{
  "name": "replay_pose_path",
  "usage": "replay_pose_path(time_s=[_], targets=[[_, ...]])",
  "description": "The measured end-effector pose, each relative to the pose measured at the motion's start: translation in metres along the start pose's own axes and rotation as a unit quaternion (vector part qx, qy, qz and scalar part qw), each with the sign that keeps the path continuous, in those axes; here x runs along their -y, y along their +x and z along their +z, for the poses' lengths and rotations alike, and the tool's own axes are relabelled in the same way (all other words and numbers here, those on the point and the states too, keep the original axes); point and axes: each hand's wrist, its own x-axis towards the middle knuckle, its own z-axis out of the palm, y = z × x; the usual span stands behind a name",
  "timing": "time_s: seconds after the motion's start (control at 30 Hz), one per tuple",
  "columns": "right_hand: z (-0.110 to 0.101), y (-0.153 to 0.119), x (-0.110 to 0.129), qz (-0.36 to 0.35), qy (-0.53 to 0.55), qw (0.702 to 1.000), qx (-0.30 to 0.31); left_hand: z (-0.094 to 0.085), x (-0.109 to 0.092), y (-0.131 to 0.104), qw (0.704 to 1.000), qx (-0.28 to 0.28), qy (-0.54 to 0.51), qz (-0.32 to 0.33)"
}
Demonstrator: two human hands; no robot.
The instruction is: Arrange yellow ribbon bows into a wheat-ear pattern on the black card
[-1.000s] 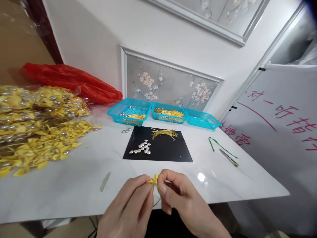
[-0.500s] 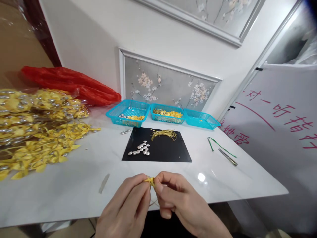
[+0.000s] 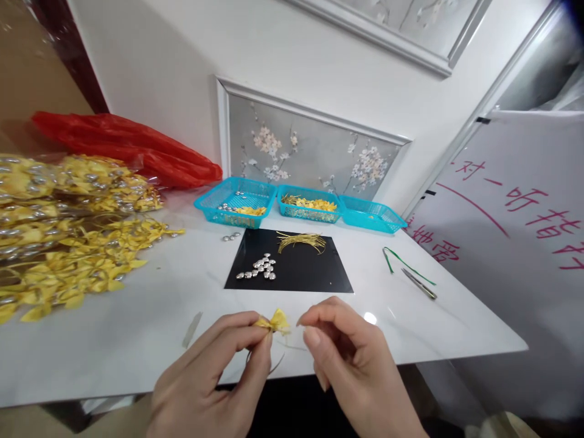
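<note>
Yellow bow pinched over the table's front edge

At the lower centre of the frame my left hand (image 3: 219, 371) has thumb and fingers closed on a small yellow bow (image 3: 278, 321), its loops sticking out to the right. My right hand (image 3: 353, 359) sits just beside it, loosely curled, thumb and forefinger tips slightly parted. Both my hands reach over the front edge of the white table (image 3: 141, 347). A strip of tabletop separates my fingers from the black mat (image 3: 305, 275), which carries silver beads (image 3: 263, 266) and gold wires (image 3: 301, 242). A wider stretch runs right towards the table's corner, with a pointed metal tool (image 3: 420, 283) and a green strip (image 3: 410, 266) near the right edge. Yellow flower strands (image 3: 86, 267) crowd the left of the frame; three blue baskets line the back
</note>
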Motion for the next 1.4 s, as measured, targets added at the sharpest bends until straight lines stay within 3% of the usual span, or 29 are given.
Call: replay_pose_path(time_s=[0.13,0.27,0.5,0.67,0.77,0.83,1.0,1.1,1.27,1.4], targets=[[0.01,0.003,-0.003,-0.032,-0.016,0.999,-0.01,0.001,-0.01,0.004,0.998,-0.001,0.026,0.054],[0.014,0.007,-0.002,-0.091,-0.101,0.991,-0.013,0.0,-0.018,0.006,0.991,-0.008,0.081,0.102],[0.015,0.007,-0.003,-0.183,-0.207,0.961,-0.029,0.001,-0.017,0.01,0.985,0.027,0.101,0.139],[0.017,0.005,-0.007,-0.081,-0.105,0.991,0.009,0.002,-0.022,0.013,0.984,0.043,0.079,0.152],[0.014,0.006,-0.006,-0.04,-0.067,0.997,0.013,0.002,-0.022,0.012,0.986,0.057,0.069,0.137],[0.011,0.008,-0.005,-0.002,-0.038,0.998,0.047,0.001,-0.021,0.01,0.986,0.073,0.061,0.137],[0.002,0.011,-0.008,0.156,0.157,0.964,0.144,0.001,-0.019,0.008,0.983,0.09,0.055,0.151],[-0.001,0.012,-0.012,0.163,0.15,0.966,0.134,-0.001,-0.02,0.012,0.99,0.08,0.033,0.108],[0.003,0.014,-0.014,0.147,0.187,0.967,0.093,-0.003,-0.018,0.02,0.99,0.115,-0.067,-0.038],[0.007,0.011,-0.011,0.156,0.196,0.961,0.12,0.001,-0.017,0.016,0.997,0.058,-0.006,0.042]])
